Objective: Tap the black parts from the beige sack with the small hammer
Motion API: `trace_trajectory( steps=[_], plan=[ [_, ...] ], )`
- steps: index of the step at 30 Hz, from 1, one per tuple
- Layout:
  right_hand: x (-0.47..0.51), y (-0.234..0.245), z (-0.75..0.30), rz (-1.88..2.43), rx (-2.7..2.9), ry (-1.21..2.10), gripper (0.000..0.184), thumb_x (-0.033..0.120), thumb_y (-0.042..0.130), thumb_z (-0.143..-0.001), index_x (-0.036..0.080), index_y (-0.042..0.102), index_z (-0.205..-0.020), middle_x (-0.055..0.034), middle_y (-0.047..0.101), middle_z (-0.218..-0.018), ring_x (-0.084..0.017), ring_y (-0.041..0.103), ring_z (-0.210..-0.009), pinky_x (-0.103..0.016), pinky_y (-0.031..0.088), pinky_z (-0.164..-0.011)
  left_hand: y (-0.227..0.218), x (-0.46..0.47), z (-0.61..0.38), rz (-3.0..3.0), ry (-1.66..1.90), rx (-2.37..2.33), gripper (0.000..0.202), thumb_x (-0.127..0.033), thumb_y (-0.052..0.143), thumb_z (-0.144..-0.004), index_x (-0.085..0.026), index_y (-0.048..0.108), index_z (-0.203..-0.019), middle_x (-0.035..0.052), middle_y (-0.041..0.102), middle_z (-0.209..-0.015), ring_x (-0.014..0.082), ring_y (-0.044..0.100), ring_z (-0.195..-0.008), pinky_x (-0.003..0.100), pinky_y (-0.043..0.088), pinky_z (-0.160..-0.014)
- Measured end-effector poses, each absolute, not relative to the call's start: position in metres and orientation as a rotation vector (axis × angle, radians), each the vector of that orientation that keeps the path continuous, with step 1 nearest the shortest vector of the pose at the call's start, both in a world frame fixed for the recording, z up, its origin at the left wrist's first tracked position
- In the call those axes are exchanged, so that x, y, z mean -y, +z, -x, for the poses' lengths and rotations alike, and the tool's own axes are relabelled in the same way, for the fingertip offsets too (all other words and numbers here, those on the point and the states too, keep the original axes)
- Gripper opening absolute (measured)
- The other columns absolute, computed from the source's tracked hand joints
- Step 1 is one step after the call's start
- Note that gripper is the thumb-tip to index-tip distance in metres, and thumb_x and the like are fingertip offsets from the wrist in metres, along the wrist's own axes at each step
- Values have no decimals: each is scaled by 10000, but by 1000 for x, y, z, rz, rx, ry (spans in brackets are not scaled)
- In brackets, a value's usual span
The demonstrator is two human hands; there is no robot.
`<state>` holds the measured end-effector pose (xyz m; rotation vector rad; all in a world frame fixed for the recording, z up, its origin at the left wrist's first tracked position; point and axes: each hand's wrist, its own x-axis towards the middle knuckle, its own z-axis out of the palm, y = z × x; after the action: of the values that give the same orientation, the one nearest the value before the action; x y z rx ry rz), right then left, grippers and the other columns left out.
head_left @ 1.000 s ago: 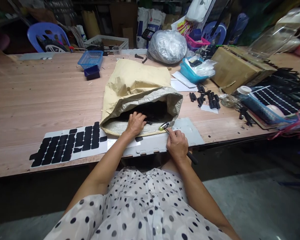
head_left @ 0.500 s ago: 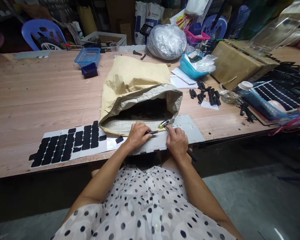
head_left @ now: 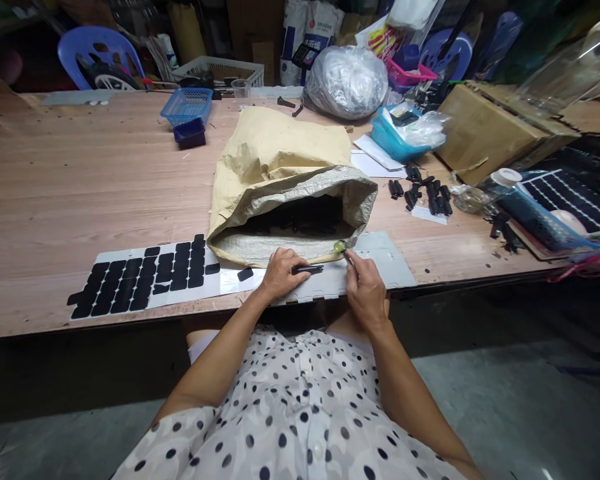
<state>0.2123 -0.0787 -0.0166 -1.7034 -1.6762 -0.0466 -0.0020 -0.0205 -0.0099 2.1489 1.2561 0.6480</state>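
Note:
My left hand (head_left: 283, 273) is closed on a slim black part (head_left: 309, 269), which it holds against a grey board (head_left: 387, 260) at the table's front edge. In my right hand (head_left: 366, 288) is a small hammer with a yellow-green face (head_left: 339, 247), just right of the black part and apart from it. Most of its handle is hidden by the fingers. Behind both hands lies a tan paper sack (head_left: 280, 137), its mouth facing me, with dark pieces inside that I cannot make out singly.
To the left lies a white sheet of black rounded stickers (head_left: 130, 287). Blue baskets (head_left: 187, 105) stand at the back left. On the right are loose black parts (head_left: 433, 193), a turquoise basket (head_left: 405, 137), a cardboard box (head_left: 495, 130) and a stuffed clear plastic bag (head_left: 347, 80).
The hammer has turned in my right hand: its face now points more toward me and the handle's black end no longer shows. My left hand keeps the black part. The whole view shifted slightly.

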Motion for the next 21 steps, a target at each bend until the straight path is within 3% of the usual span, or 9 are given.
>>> trace_trajectory(
  steps=[4, 8, 21],
  plan=[
    [96, -4, -200, 1520, 1654, 156, 370, 261, 441, -998, 265, 655, -1299, -77, 708, -1066, -211, 651, -975, -349, 537, -868, -7, 21, 0, -2120, 638, -1269, 150, -310, 756, -808, -276, 782, -952, 35, 663, -893, 259, 540, -991, 440, 448, -942],
    [109, 2, -189, 1449, 1709, 285, 339, 244, 473, -991, 260, 684, -1257, -58, 718, -980, -187, 665, -877, -320, 555, -823, -6, 22, -1, -2104, 622, -1277, 159, -312, 759, -809, -270, 783, -961, 37, 664, -893, 260, 543, -1001, 441, 446, -947],
    [114, 6, -178, 1515, 1809, 266, 394, 235, 417, -1009, 257, 661, -1318, -66, 695, -948, -189, 664, -877, -299, 551, -794, -8, 22, -2, -2151, 635, -1254, 147, -304, 732, -829, -273, 770, -968, 35, 670, -906, 245, 543, -980, 418, 444, -940]
  ],
)
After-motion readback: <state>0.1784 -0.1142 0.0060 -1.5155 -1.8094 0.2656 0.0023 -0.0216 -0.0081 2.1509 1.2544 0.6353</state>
